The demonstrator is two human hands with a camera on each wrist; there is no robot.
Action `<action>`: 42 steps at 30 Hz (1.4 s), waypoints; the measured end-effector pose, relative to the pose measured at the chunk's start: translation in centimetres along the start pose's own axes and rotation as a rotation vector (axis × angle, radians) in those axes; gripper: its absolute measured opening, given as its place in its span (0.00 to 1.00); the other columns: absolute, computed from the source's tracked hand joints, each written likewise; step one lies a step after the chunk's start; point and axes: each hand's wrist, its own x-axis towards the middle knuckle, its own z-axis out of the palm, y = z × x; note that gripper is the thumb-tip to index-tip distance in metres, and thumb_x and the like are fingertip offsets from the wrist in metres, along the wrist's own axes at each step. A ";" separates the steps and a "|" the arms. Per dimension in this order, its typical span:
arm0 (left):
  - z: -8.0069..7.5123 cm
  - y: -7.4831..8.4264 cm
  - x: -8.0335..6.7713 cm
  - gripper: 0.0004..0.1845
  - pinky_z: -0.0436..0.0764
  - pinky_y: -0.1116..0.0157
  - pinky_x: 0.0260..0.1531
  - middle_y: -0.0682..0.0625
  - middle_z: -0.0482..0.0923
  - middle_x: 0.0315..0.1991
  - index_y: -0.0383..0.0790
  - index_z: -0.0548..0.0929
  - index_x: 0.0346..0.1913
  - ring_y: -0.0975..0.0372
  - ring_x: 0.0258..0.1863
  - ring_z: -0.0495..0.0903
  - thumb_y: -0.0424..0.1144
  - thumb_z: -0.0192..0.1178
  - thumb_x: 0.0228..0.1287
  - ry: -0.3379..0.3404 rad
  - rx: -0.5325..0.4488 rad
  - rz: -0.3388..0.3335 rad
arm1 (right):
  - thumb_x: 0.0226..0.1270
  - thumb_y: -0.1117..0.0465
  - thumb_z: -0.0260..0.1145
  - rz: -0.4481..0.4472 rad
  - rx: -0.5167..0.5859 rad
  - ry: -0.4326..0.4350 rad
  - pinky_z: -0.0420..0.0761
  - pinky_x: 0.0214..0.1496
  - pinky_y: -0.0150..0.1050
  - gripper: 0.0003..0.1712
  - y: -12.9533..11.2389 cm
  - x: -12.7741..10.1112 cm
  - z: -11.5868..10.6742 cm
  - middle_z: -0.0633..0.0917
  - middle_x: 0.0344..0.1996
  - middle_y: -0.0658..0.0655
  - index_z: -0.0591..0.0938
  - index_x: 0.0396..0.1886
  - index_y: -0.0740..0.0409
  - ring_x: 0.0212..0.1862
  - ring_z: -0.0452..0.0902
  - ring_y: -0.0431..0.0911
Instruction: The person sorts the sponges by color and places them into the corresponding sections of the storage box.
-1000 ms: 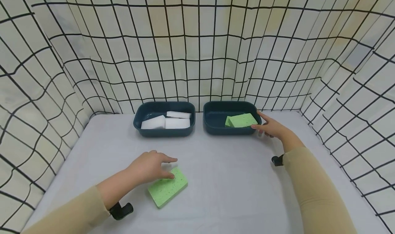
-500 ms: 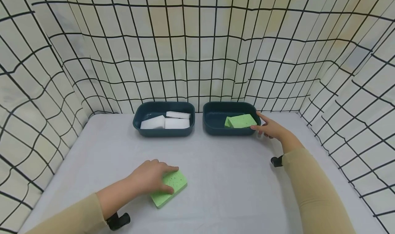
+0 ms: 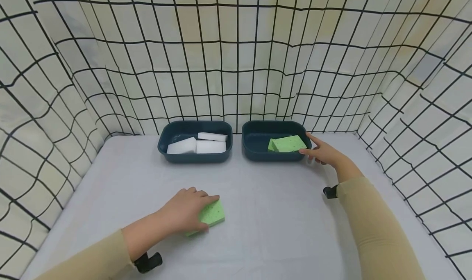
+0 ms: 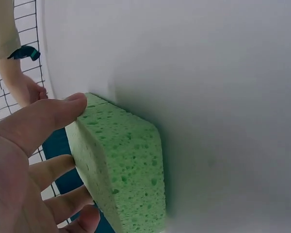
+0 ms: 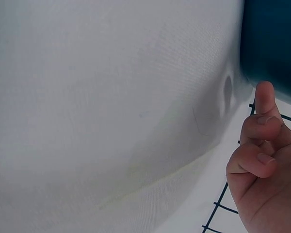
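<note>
A green sponge (image 3: 215, 213) lies near the front of the white table, raised at its left side. My left hand (image 3: 207, 212) grips it, thumb (image 4: 48, 116) on one long edge and fingers (image 4: 63, 204) curled under the other; the sponge (image 4: 121, 165) fills the left wrist view. My right hand (image 3: 309, 145) holds the right end of the right dark blue tray (image 3: 254, 130), thumb on its rim. A second green sponge (image 3: 287, 143) lies inside that tray. In the right wrist view the curled fingers (image 5: 262, 126) sit beside the tray's (image 5: 271, 39) outer wall.
A second dark blue tray (image 3: 164, 142) to the left holds white sponges (image 3: 195, 145). Both trays stand at the back of the table (image 3: 276, 214). Grid-patterned cloth walls (image 3: 236, 67) close in the back and both sides.
My left hand has slid over the green sponge, closed its fingers round it and tipped it up. The right hand has stayed on the tray.
</note>
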 end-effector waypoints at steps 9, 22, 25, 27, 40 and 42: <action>-1.7 -0.3 3.8 0.39 0.72 0.53 0.54 0.52 0.78 0.60 0.59 0.75 0.69 0.53 0.55 0.73 0.54 0.73 0.51 0.038 0.015 0.073 | 0.59 0.30 0.67 0.003 -0.001 0.001 0.64 0.25 0.36 0.61 0.1 0.1 0.0 0.83 0.38 0.59 0.39 0.81 0.31 0.25 0.65 0.45; -1.7 -0.3 7.7 0.37 0.70 0.55 0.52 0.57 0.78 0.63 0.61 0.76 0.68 0.57 0.50 0.72 0.52 0.75 0.51 -0.022 -0.051 0.122 | 0.57 0.28 0.66 -0.007 0.000 0.001 0.66 0.26 0.37 0.61 0.2 0.3 0.1 0.83 0.39 0.60 0.39 0.80 0.30 0.26 0.66 0.46; -1.7 -0.4 7.7 0.36 0.69 0.55 0.54 0.57 0.77 0.63 0.61 0.76 0.68 0.57 0.52 0.72 0.53 0.74 0.52 -0.029 -0.066 0.117 | 0.58 0.27 0.65 -0.016 -0.016 0.006 0.66 0.27 0.37 0.61 0.2 0.3 0.0 0.83 0.39 0.59 0.39 0.80 0.31 0.27 0.67 0.47; -1.7 -0.5 7.6 0.37 0.69 0.53 0.56 0.55 0.77 0.63 0.61 0.76 0.68 0.55 0.54 0.72 0.54 0.74 0.52 -0.028 -0.065 0.117 | 0.58 0.27 0.65 -0.014 -0.021 0.009 0.66 0.28 0.37 0.61 0.3 0.2 -0.1 0.83 0.39 0.59 0.39 0.80 0.31 0.28 0.68 0.47; -0.9 -3.6 4.4 0.40 0.73 0.49 0.53 0.50 0.79 0.59 0.56 0.77 0.67 0.52 0.54 0.74 0.60 0.75 0.48 0.044 -0.034 0.054 | 0.58 0.28 0.65 -0.014 -0.009 0.008 0.66 0.27 0.37 0.61 0.3 0.2 -0.1 0.83 0.39 0.59 0.38 0.81 0.32 0.26 0.67 0.47; -0.6 -4.0 3.9 0.40 0.73 0.49 0.52 0.50 0.80 0.58 0.57 0.78 0.67 0.51 0.54 0.75 0.61 0.75 0.47 0.060 -0.029 0.043 | 0.58 0.28 0.65 -0.017 -0.007 0.009 0.66 0.27 0.37 0.61 0.3 0.2 -0.1 0.84 0.39 0.60 0.39 0.81 0.32 0.26 0.67 0.47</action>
